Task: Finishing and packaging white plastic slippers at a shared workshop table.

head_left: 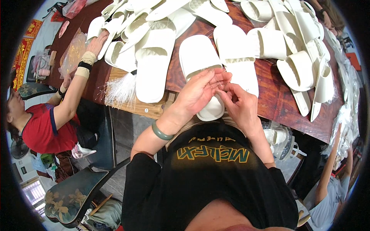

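Observation:
My left hand (200,89), palm partly turned up with bent fingers, meets my right hand (243,104) above a white slipper (198,52). The fingertips of both come together in a pinch. Whatever they hold is too thin or hidden to name. That slipper points away from me, its heel showing below my hands. Just right of it lies a second white slipper (236,42), partly behind my right fingers. Left of my hands, another white slipper (154,61) lies by a bundle of thin clear plastic strands (122,91) at the table edge.
White slippers (300,71) are heaped at the right and far side of the wooden table (266,98). A person in red (50,131) reaches onto the table from the left. Another person's arms (327,173) handle clear plastic (348,104) at the right. A chair (73,196) stands lower left.

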A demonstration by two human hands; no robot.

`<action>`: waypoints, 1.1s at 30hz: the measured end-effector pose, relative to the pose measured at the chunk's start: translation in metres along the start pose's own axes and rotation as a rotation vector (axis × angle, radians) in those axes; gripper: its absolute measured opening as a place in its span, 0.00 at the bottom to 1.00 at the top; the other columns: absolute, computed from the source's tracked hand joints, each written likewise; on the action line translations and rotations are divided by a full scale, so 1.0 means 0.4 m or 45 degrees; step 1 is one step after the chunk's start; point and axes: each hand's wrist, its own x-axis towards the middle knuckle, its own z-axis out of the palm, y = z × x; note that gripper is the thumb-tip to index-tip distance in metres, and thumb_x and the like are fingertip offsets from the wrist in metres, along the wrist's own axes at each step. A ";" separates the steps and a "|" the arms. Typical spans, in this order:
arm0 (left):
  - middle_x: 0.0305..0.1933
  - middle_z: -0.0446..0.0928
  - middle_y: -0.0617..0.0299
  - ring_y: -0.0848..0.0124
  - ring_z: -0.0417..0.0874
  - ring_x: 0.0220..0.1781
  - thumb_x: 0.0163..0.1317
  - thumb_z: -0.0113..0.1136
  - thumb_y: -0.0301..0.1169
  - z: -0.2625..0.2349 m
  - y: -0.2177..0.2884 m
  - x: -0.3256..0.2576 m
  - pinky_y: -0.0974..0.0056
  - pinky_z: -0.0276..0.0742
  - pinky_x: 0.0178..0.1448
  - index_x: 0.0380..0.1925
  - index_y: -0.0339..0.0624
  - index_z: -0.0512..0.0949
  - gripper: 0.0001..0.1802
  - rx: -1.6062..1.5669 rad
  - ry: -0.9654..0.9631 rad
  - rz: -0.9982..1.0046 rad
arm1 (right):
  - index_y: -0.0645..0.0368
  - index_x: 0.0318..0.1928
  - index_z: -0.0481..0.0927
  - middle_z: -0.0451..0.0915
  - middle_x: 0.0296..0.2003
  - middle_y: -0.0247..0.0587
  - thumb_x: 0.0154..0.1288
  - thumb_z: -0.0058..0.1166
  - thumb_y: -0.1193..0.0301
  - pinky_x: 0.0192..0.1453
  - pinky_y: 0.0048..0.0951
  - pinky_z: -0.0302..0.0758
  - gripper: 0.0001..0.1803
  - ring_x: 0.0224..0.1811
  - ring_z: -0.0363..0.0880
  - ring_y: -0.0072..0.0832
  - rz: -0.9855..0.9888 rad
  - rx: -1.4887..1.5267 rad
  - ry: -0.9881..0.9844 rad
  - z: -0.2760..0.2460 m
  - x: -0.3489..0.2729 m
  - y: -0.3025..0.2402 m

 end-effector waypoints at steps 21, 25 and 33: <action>0.42 0.80 0.55 0.71 0.78 0.45 0.67 0.50 0.33 0.037 0.114 -0.095 0.69 0.72 0.49 0.47 0.31 0.74 0.16 1.472 0.240 0.176 | 0.60 0.30 0.80 0.74 0.14 0.48 0.57 0.57 0.72 0.21 0.35 0.71 0.04 0.18 0.77 0.43 -0.011 0.027 -0.041 -0.001 0.007 0.024; 0.31 0.79 0.52 0.67 0.79 0.33 0.59 0.56 0.32 0.041 0.158 -0.033 0.66 0.73 0.38 0.37 0.35 0.80 0.12 2.165 0.480 0.752 | 0.59 0.29 0.80 0.74 0.14 0.48 0.58 0.56 0.71 0.22 0.37 0.71 0.05 0.19 0.76 0.45 -0.014 -0.011 -0.096 -0.010 0.017 0.022; 0.27 0.79 0.49 0.54 0.79 0.30 0.53 0.59 0.36 0.028 0.213 0.179 0.56 0.72 0.39 0.31 0.35 0.80 0.14 2.330 0.376 0.692 | 0.58 0.26 0.79 0.73 0.14 0.48 0.59 0.54 0.69 0.22 0.37 0.71 0.07 0.19 0.76 0.44 -0.015 0.034 -0.121 -0.014 0.013 0.007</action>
